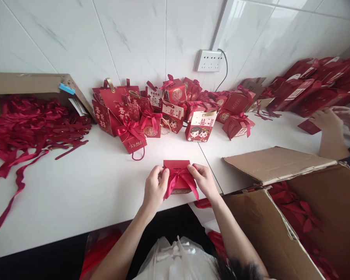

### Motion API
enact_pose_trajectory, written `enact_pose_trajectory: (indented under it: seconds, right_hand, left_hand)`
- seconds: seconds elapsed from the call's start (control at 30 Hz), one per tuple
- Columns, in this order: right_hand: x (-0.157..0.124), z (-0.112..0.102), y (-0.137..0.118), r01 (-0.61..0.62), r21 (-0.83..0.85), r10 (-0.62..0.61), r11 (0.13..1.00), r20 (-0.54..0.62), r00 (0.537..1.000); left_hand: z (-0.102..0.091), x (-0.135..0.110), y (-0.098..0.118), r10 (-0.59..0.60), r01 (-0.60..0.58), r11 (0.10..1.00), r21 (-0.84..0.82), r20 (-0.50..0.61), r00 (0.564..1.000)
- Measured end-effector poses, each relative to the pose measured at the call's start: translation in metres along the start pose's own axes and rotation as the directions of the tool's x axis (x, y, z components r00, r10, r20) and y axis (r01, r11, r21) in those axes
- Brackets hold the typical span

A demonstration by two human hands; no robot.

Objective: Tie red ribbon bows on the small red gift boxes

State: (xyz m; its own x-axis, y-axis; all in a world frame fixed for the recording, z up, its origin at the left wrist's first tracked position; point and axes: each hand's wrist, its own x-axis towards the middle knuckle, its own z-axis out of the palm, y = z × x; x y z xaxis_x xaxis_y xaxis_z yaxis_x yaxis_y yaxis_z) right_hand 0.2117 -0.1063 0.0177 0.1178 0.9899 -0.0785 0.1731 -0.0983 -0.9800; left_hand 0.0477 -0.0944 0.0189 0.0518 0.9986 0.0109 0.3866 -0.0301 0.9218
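Note:
A small red gift box (pixel 177 165) with a red ribbon bow (pixel 179 179) on its front stands at the table's near edge, between my two hands. My left hand (pixel 156 184) is closed at the bow's left side, thumb and fingers pinching the ribbon loop. On the other side my right hand (pixel 202 179) pinches the right loop of the same bow. The ribbon's two tails hang down over the box front. Behind it stands a group of finished-looking red boxes, among them a white-and-red box (pixel 200 126) with two cartoon figures and a red box (pixel 132 136) with a bow.
At left, an open carton (pixel 29 81) spills a heap of red ribbons (pixel 37 120) onto the white table (pixel 90 186). An open cardboard box (pixel 251 225) with bowed red boxes stands at right. Beyond it, another person's hands (pixel 329 118) work beside stacked red boxes (pixel 297 93).

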Motion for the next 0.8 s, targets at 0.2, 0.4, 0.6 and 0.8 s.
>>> enact_pose_trajectory:
  seconds: [0.2, 0.4, 0.6, 0.8]
  right_hand:
    - [0.001, 0.006, 0.002, -0.026, 0.097, 0.03, 0.995, -0.038, 0.999]
    - [-0.005, -0.006, -0.002, -0.011, -0.003, 0.011, 1.0, -0.024, 1.0]
    - [-0.036, -0.031, -0.017, -0.008, -0.415, 0.095, 0.91, 0.191, 0.977]
    - [-0.048, -0.021, -0.013, -0.061, -0.365, 0.145, 0.929, 0.206, 0.968]
  left_hand:
    - [0.008, -0.005, -0.006, 0.034, -0.038, 0.997, -0.064, -0.07, 0.997]
    - [0.001, -0.002, -0.006, 0.016, -0.017, 0.997, -0.082, -0.016, 1.0]
    - [-0.024, -0.004, 0.006, 0.034, -0.034, 0.996, -0.082, 0.005, 0.999]
    - [-0.028, 0.002, 0.021, -0.034, 0.033, 0.999, 0.01, 0.194, 0.98]
